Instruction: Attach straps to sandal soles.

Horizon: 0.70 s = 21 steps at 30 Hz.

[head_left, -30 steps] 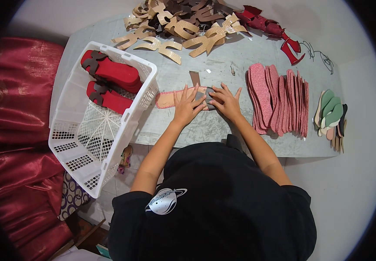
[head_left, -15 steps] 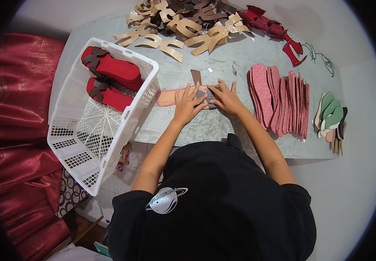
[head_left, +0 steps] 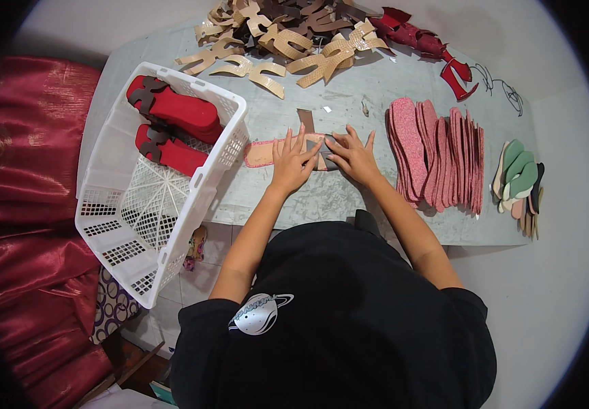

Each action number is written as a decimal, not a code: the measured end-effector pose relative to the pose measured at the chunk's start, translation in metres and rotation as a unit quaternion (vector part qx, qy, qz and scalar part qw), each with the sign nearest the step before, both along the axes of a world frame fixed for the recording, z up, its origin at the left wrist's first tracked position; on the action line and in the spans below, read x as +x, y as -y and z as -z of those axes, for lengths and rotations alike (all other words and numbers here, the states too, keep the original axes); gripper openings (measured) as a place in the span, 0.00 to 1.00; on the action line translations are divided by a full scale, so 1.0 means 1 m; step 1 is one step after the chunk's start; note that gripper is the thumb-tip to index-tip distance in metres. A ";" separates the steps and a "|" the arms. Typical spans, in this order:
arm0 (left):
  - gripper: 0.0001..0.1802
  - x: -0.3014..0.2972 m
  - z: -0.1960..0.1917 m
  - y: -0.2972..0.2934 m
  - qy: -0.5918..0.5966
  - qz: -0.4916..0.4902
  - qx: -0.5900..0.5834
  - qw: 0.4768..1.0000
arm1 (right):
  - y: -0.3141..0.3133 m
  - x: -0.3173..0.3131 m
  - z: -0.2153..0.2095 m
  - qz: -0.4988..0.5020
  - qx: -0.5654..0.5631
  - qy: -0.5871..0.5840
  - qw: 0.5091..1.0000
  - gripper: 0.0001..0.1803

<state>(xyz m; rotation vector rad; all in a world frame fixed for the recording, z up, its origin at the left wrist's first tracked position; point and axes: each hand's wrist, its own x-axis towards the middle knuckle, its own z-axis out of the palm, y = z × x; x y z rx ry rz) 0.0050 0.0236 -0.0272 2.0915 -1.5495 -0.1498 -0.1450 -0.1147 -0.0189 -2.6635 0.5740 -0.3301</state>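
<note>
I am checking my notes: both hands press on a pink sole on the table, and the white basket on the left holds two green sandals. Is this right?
Not quite: the head view shows the two sandals in the white basket are red. Both the left hand and the right hand do press on the pink sole.

Sandal workshop: stacked pink insoles [head_left: 437,153], cut straps [head_left: 287,34], worktable [head_left: 349,95].

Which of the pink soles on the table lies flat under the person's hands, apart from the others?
The pink sole beside the white basket. It lies flat under both hands, with a brown strap across it; the others stand stacked in a row to the right.
</note>
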 end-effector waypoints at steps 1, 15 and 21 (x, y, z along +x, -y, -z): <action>0.19 0.001 -0.001 0.000 -0.002 0.003 0.002 1.000 | -0.002 0.000 0.001 0.000 -0.001 0.002 1.000 0.21; 0.53 0.028 0.002 0.020 -0.096 -0.060 -0.019 0.993 | -0.007 -0.001 0.004 0.040 0.032 0.041 0.998 0.17; 0.70 0.043 0.007 0.031 -0.122 -0.076 0.073 0.987 | -0.011 -0.001 0.004 0.048 0.050 0.055 0.996 0.16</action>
